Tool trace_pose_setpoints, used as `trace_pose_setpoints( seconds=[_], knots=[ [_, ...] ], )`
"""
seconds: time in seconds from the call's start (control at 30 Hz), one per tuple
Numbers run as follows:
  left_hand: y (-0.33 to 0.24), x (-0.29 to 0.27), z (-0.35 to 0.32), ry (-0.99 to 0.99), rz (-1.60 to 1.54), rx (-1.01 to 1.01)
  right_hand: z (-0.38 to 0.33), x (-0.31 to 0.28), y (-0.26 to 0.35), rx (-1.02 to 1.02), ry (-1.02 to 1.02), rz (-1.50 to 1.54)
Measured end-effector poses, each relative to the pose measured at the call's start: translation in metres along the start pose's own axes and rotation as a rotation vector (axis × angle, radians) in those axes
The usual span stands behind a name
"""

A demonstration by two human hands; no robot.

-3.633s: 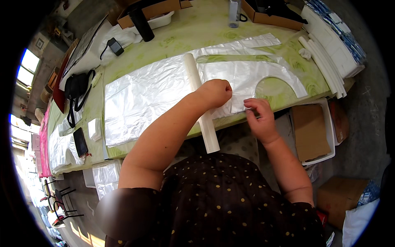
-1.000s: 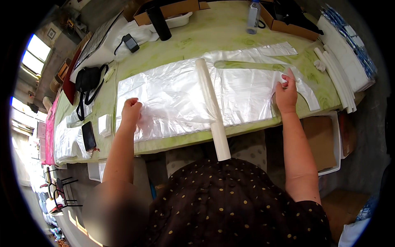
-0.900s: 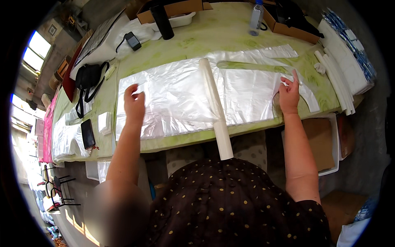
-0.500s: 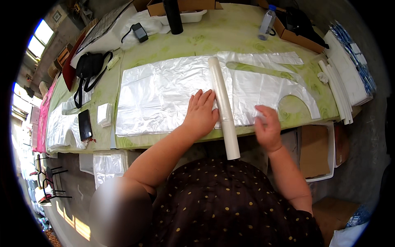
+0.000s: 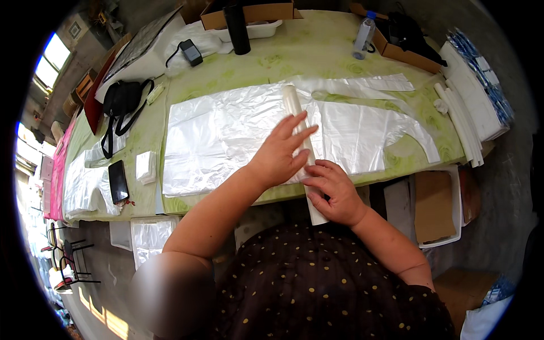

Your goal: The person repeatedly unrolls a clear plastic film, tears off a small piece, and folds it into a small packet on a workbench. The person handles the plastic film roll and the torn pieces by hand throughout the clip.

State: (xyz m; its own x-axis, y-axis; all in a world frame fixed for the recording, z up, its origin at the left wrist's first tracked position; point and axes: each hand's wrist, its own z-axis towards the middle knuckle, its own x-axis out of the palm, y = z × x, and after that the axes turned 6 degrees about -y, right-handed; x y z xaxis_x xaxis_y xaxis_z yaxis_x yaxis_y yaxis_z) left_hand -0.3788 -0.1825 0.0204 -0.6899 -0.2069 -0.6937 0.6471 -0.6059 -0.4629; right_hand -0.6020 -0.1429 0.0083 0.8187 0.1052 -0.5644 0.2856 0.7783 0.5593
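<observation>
A pale roll (image 5: 292,102), like a tube wrapped in film, lies across a clear plastic apron (image 5: 221,124) spread on the table, its near end jutting past the table edge. My left hand (image 5: 280,152) is over the roll's middle, fingers stretched and apart. Lower down, my right hand (image 5: 335,194) rests on the roll with fingers spread and slightly bent, not wrapped round it. The apron's neck loop and straps reach to the right. Both hands hide part of the roll.
On the left are a black phone (image 5: 118,181), a white folded stack (image 5: 145,167), a black bag (image 5: 122,97) and another plastic piece (image 5: 85,184). A bottle (image 5: 364,37) and black cylinder (image 5: 237,31) stand at the back. White rolls (image 5: 459,124) lie right.
My left hand has moved from the apron beside the roll onto the roll. My right hand has come in from the right and now touches the roll's nearer part.
</observation>
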Motion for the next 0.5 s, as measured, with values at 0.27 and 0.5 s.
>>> trace_pose_setpoints(
  seconds=[0.27,0.5],
  knots=[
    [0.002,-0.002,-0.023,-0.034,0.175,-0.341,-0.004,-0.003,-0.012,0.090,-0.089,-0.129],
    [0.020,-0.009,-0.049,0.034,0.115,-0.351,0.042,0.025,-0.052,0.227,0.098,-0.491]
  ],
)
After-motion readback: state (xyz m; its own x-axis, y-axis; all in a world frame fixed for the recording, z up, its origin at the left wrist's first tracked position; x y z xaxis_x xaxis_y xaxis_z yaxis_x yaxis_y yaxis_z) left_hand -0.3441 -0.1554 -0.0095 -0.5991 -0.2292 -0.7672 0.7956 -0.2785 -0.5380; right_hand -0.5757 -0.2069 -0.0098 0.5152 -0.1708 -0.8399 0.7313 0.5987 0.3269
